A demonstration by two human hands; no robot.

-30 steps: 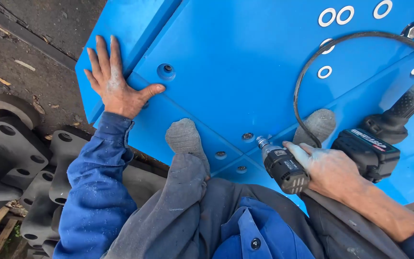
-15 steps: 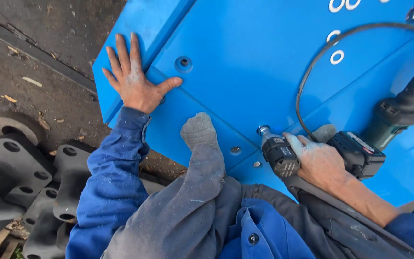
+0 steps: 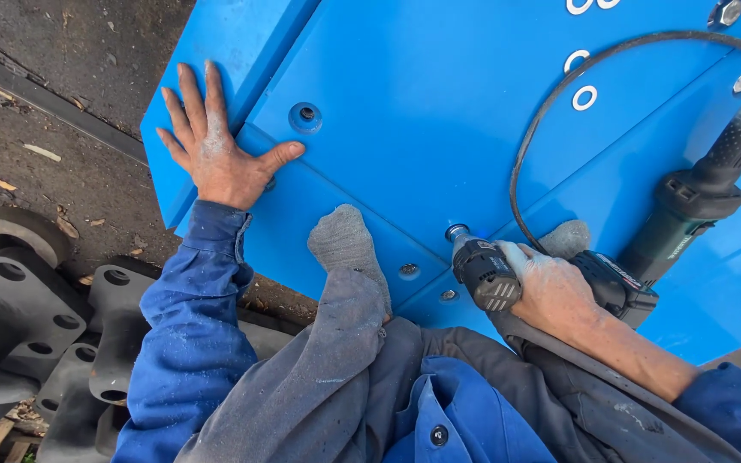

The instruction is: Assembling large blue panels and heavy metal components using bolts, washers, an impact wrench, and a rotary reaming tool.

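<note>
Blue-painted steel fills most of the frame: a big flat panel (image 3: 439,129) in overlapping plates, with the person sitting right on it, grey-socked feet (image 3: 346,244) planted on the lower plate. Their left hand (image 3: 216,150), upper left of the frame, lies flat with fingers spread wide on the panel's edge, holding nothing, only bracing. The right hand (image 3: 551,287), lower right of centre, is wrapped tight round a dark cordless power tool (image 3: 508,274), its nose set into a hole in the panel just above the seam.

As for progress, I would judge the job partway. One recessed hole with a bolt (image 3: 306,116) shows beside the left thumb, and two small fasteners (image 3: 409,270) sit along the seam just left of the tool. At the top right, white washers (image 3: 585,96) lie loose on the plate, and a couple of silver bolt heads (image 3: 725,13) stand near the corner, so some fixings seem not yet fitted.

A second, corded tool (image 3: 701,193) lies at the right, its black cable (image 3: 551,94) looping up across the blue. Its green-grey body bears a small pale mark along the side; the cordless tool's battery has a label too small to make out. Grey cast-metal parts (image 3: 27,317) with round holes lie on the ground, lower left.
</note>
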